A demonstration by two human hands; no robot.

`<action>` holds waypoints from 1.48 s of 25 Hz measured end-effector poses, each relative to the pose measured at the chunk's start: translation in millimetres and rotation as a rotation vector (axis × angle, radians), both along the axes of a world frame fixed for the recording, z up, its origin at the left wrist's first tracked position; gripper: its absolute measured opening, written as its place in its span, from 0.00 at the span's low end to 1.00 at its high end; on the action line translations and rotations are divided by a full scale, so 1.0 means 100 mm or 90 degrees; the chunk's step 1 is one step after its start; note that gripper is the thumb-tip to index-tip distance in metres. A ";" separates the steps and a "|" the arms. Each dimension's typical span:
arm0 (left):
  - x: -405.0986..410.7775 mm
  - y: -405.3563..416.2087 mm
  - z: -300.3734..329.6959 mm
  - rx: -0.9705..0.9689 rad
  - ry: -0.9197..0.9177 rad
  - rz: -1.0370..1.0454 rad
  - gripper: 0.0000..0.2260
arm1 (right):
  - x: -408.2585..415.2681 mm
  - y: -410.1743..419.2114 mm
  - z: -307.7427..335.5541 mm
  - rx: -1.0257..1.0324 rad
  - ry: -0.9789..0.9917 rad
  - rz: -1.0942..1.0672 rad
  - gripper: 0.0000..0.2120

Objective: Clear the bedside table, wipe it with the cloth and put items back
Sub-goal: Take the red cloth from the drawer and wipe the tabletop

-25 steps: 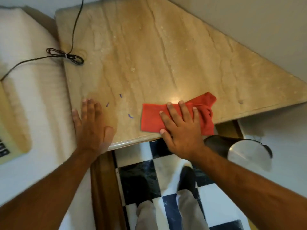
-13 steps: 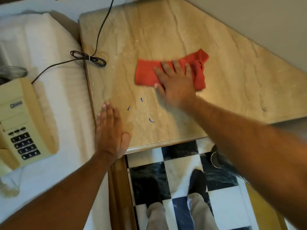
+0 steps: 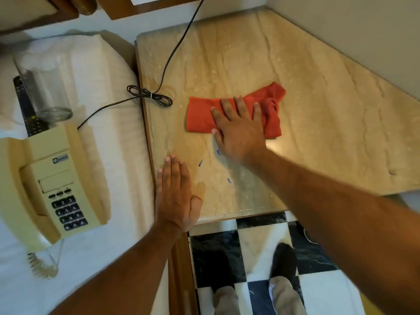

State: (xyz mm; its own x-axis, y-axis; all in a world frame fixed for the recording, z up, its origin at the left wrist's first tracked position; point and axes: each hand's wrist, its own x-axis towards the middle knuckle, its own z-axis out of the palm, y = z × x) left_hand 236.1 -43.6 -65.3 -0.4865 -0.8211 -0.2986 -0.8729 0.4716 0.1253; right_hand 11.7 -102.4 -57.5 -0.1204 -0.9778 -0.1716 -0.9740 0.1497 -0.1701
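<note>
Warm indoor light is falling evenly; a bright glare spot is shining on the worktop (image 3: pixel 271 145) beside the right hand (image 3: pixel 238 130). Forearms are blurring, and wide-angle distortion is bending the edges.

Both forearms are bare to the frame's edge — no sleeves, watch or rings show. The left hand (image 3: pixel 176 196) and right hand (image 3: pixel 238 130) have short, pale nails. Below, light khaki trouser legs (image 3: pixel 227 301) end in dark socks or shoes (image 3: pixel 284 260) — which, unclear.
</note>
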 end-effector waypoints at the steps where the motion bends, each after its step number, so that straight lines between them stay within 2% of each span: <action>1: 0.01 0.01 0.01 0.005 0.001 0.002 0.41 | 0.08 0.31 0.03 0.000 0.002 0.012 0.28; 5: 0.02 0.00 0.03 0.003 0.009 -0.008 0.38 | 0.40 1.55 0.25 0.088 -0.074 0.062 0.27; 7: 0.01 0.00 0.03 0.001 0.019 -0.002 0.38 | 0.07 1.39 0.29 0.054 -0.113 0.088 0.25; 10: 0.01 -0.03 -0.01 -0.014 0.015 0.004 0.37 | -0.86 0.64 0.21 -0.029 -0.092 -0.042 0.28; 12: 0.01 0.00 0.01 -0.007 0.015 0.003 0.37 | -1.35 0.32 0.10 -0.003 -0.064 -0.116 0.30; 15: 0.01 0.00 0.01 -0.041 0.094 -0.006 0.36 | -1.43 0.28 -0.16 -0.018 -0.005 -0.133 0.30; 16: 0.01 -0.02 0.00 -0.059 0.139 0.047 0.34 | -1.41 0.29 -0.19 -0.025 -0.013 -0.117 0.30; 18: -0.15 -0.08 0.08 -0.081 0.279 0.247 0.30 | -1.44 0.32 -0.23 -0.046 -0.014 -0.108 0.30; 19: -0.39 -0.11 0.12 -0.092 0.327 0.278 0.29 | -1.48 0.30 -0.23 -0.061 -0.009 -0.112 0.30; 20: -0.65 -0.10 0.16 -0.102 0.344 0.222 0.28 | -1.50 0.27 -0.25 -0.072 -0.005 -0.113 0.30; 22: -1.03 0.13 0.15 -0.060 0.239 -0.214 0.27 | -1.49 0.26 -0.26 -0.083 -0.006 -0.105 0.31; 23: -1.05 0.24 0.11 -0.017 0.186 -0.381 0.26 | -1.48 0.29 -0.27 -0.083 -0.013 -0.106 0.30; 24: -0.96 0.28 0.05 -0.005 0.150 -0.440 0.25 | -1.47 0.30 -0.28 -0.082 -0.020 -0.105 0.30; 29: -0.38 -0.33 -0.01 -0.031 0.082 -0.227 0.27 | -1.47 0.29 -0.25 -0.059 -0.014 -0.100 0.30; 33: -0.55 -1.02 0.04 -0.044 0.090 -0.117 0.26 | -1.48 0.27 -0.22 -0.068 -0.012 -0.097 0.30; 35: -0.61 -0.68 0.02 -0.050 0.093 -0.058 0.26 | -1.47 0.30 -0.21 -0.067 -0.016 -0.097 0.30; 37: -0.54 -0.03 -0.01 -0.034 0.082 -0.125 0.25 | -1.46 0.28 -0.22 -0.079 -0.017 -0.103 0.30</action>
State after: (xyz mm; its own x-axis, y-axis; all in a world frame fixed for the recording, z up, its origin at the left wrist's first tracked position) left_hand 182.5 -46.7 -66.2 -0.6696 -0.7197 -0.1832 -0.7422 0.6397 0.1997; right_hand -134.3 -74.1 -79.4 -0.2750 -0.9598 -0.0566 -0.9338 0.2806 -0.2218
